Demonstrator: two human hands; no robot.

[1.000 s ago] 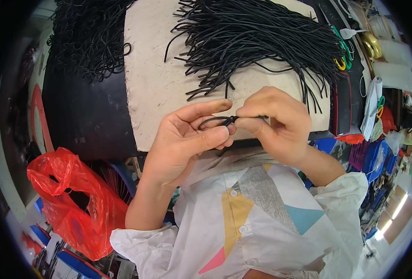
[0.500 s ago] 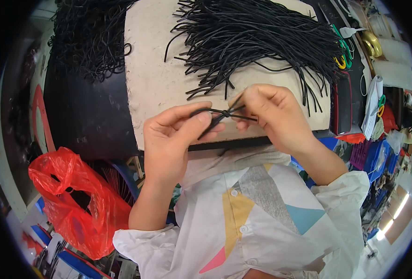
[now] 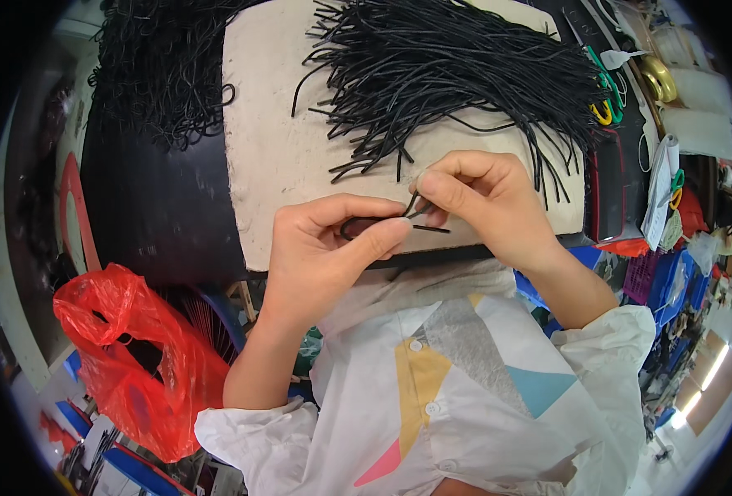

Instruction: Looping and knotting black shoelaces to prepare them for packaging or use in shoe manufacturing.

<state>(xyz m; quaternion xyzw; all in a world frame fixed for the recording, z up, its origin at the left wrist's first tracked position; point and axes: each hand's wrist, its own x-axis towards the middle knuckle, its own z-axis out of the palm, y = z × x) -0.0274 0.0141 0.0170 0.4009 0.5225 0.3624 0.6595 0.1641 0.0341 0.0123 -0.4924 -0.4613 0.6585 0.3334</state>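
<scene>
My left hand [image 3: 333, 240] pinches a looped black cord [image 3: 429, 228] between thumb and forefinger, over the near edge of a pale board [image 3: 271, 157]. A small loop of the cord curves out inside that hand, and a free end sticks out to the right. My right hand [image 3: 478, 194] grips another stretch of the same cord between thumb and fingertips, just right of the left fingertips. Where the strands cross is mostly covered by my left thumb and forefinger. Beyond both hands, a thick bundle of cut black cords [image 3: 449, 74] lies across the board.
A tangled heap of black cords [image 3: 163, 74] sits at the far left on the black tabletop [image 3: 159, 215]. Green-handled scissors [image 3: 612, 95] lie by the bundle's right end. A red plastic bag [image 3: 138, 364] hangs at the lower left. A dark red-edged case [image 3: 607, 182] is on the right.
My left fingertips have slid right and closed over the crossing of the cord, which showed openly before. My right hand has shifted slightly, still pinching the cord.
</scene>
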